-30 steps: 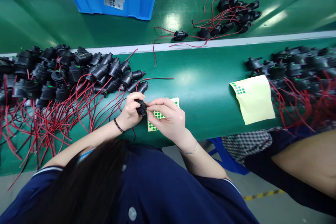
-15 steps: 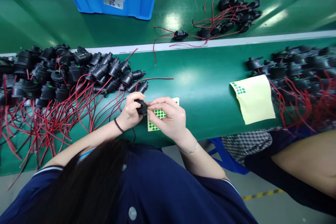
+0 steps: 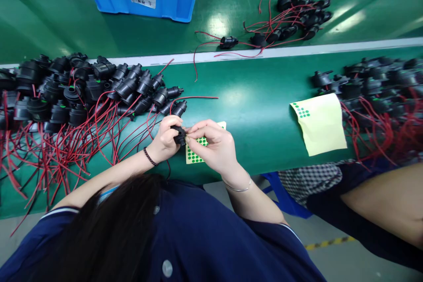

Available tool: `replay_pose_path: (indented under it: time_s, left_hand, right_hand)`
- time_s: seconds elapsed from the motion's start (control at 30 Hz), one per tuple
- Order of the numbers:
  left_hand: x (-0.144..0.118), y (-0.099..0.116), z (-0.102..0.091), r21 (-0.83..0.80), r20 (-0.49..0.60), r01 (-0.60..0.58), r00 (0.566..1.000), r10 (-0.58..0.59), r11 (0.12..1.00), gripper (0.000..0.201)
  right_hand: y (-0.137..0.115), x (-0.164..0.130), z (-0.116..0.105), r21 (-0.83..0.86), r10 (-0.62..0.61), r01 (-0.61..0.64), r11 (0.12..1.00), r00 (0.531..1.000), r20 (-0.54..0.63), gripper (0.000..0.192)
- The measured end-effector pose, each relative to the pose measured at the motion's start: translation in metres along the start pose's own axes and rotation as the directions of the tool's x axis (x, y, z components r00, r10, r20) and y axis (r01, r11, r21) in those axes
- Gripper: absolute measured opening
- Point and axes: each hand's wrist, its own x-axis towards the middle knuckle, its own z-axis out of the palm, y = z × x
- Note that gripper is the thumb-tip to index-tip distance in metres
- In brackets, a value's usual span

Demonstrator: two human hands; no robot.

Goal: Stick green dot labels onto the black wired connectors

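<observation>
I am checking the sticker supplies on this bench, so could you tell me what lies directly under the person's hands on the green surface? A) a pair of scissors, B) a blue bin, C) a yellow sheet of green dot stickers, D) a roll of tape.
C: a yellow sticker sheet with green dots shows beneath the left hand and right hand, which hold a black connector above it.
</observation>
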Motion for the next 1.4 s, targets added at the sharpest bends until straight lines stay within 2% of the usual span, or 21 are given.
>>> replay_pose_path:
  time_s: [0.2, 0.3, 0.43, 0.53, 0.63, 0.73, 0.8, 0.9, 1.07, 1.27, 1.33, 1.4]
  left_hand:
    - [0.002, -0.001, -0.002, 0.027, -0.055, -0.003, 0.998, 0.004, 1.000, 0.021]
    - [0.004, -0.001, -0.001, 0.022, -0.067, -0.038, 0.997, 0.040, 0.999, 0.021]
    - [0.005, 0.002, 0.000, 0.026, -0.072, -0.072, 0.995, 0.074, 0.997, 0.029]
    - [0.006, 0.007, -0.001, 0.041, -0.030, -0.056, 0.998, 0.057, 0.998, 0.031]
    - [0.008, 0.014, -0.001, 0.015, -0.002, 0.050, 0.999, -0.050, 0.999, 0.032]
    - [0.016, 0.020, 0.001, -0.110, -0.059, 0.198, 0.977, -0.206, 0.974, 0.036]
    - [0.023, 0.024, 0.002, -0.222, -0.093, 0.255, 0.955, -0.281, 0.941, 0.035]
    - [0.030, 0.029, 0.002, -0.337, -0.069, 0.313, 0.932, -0.355, 0.888, 0.035]
    - [0.031, 0.032, -0.004, -0.409, 0.006, 0.404, 0.898, -0.440, 0.818, 0.037]
    - [0.027, 0.031, -0.002, -0.328, -0.036, 0.338, 0.929, -0.370, 0.882, 0.034]
    - [0.032, 0.030, 0.000, -0.287, -0.039, 0.306, 0.943, -0.330, 0.908, 0.034]
    - [0.045, 0.030, -0.007, -0.265, -0.059, 0.250, 0.960, -0.275, 0.931, 0.036]
  right_hand:
    - [0.002, 0.000, -0.001, 0.020, -0.027, 0.026, 0.999, 0.999, 0.026, 0.008]
    - [0.001, -0.002, -0.001, -0.065, -0.123, 0.123, 0.990, 0.992, 0.002, 0.010]
    - [0.001, -0.005, 0.004, -0.219, -0.280, 0.265, 0.939, 0.959, -0.042, 0.014]
    - [0.002, -0.006, 0.005, -0.261, -0.340, 0.322, 0.910, 0.940, -0.025, 0.017]
    - [0.004, -0.003, 0.001, -0.221, -0.312, 0.308, 0.925, 0.950, 0.018, 0.018]
    - [0.003, 0.001, -0.002, -0.086, -0.233, 0.239, 0.967, 0.970, 0.069, 0.023]
    - [0.002, 0.002, -0.002, -0.017, -0.198, 0.199, 0.980, 0.978, 0.065, 0.030]
    - [-0.002, 0.005, 0.003, -0.044, -0.231, 0.232, 0.972, 0.972, 0.033, 0.036]
    - [-0.004, 0.007, 0.013, -0.135, -0.320, 0.324, 0.937, 0.946, 0.045, 0.035]
    - [0.000, 0.006, 0.016, -0.196, -0.367, 0.370, 0.908, 0.929, 0.049, 0.037]
    - [-0.002, 0.008, 0.014, -0.192, -0.396, 0.403, 0.895, 0.915, 0.079, 0.040]
    - [-0.004, 0.011, 0.007, -0.184, -0.421, 0.432, 0.883, 0.902, 0.096, 0.045]
